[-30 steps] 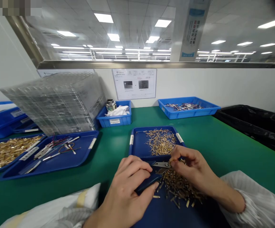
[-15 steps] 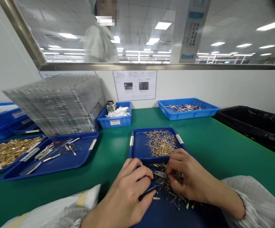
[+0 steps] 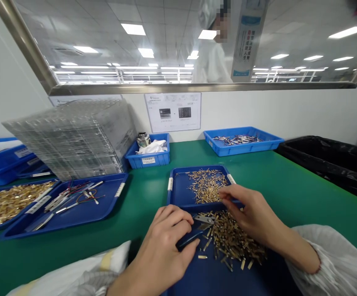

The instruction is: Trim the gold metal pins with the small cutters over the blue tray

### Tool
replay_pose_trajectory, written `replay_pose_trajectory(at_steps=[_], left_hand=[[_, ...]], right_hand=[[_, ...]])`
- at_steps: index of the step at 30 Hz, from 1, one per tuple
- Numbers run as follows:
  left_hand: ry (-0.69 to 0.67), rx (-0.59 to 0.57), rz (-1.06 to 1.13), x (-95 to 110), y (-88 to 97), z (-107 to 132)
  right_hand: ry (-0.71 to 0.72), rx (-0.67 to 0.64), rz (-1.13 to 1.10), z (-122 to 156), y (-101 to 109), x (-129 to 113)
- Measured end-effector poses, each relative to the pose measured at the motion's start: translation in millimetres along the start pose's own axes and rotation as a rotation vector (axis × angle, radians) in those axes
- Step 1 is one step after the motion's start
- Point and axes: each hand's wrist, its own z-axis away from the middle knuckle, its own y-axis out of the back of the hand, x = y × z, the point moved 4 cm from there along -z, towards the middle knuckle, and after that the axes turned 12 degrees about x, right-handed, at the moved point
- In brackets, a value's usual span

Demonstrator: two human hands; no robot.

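Blue-handled cutters (image 3: 191, 237) sit clamped in the left hand (image 3: 162, 244), blades parted beside brass pieces (image 3: 235, 238) in the near tray (image 3: 207, 277). The right hand (image 3: 252, 209) hovers at the gold pins (image 3: 207, 185) in the far tray (image 3: 181, 185); whether it pinches anything, I cannot tell. A slack pinch could mix the piles.

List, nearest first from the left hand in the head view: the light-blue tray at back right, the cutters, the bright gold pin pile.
1. Cutters: held in the left hand, blades pointing right.
2. Bright gold pin pile: ahead and to the right, in a dark-blue tray.
3. Light-blue tray: farthest, back right near the wall.
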Motion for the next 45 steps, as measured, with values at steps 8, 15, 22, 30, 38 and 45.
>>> replay_pose_trajectory(at_steps=[8,15,22,30,38,45], left_hand=[[0.064,0.132,-0.067,-7.7,4.1,-1.5],[0.104,0.103,-0.067,-9.4,2.4,0.1],[0.122,0.086,-0.089,-10.1,1.9,-1.2],[0.13,-0.021,-0.055,-7.7,-1.3,2.0],[0.116,-0.078,0.05,-2.9,-3.7,2.9],[0.081,-0.076,0.025,-2.4,-3.9,4.1]], right_hand=[[-0.024,-0.423,-0.006,15.5,-3.6,7.5],[0.031,-0.454,0.076,19.8,-23.2,1.4],[0.075,-0.36,0.045,14.1,-26.1,1.0],[-0.03,-0.243,-0.08,8.2,-16.1,-5.9],[-0.054,-0.229,-0.107,8.7,-15.2,-8.8],[-0.062,-0.278,-0.104,10.1,-17.8,-8.1]])
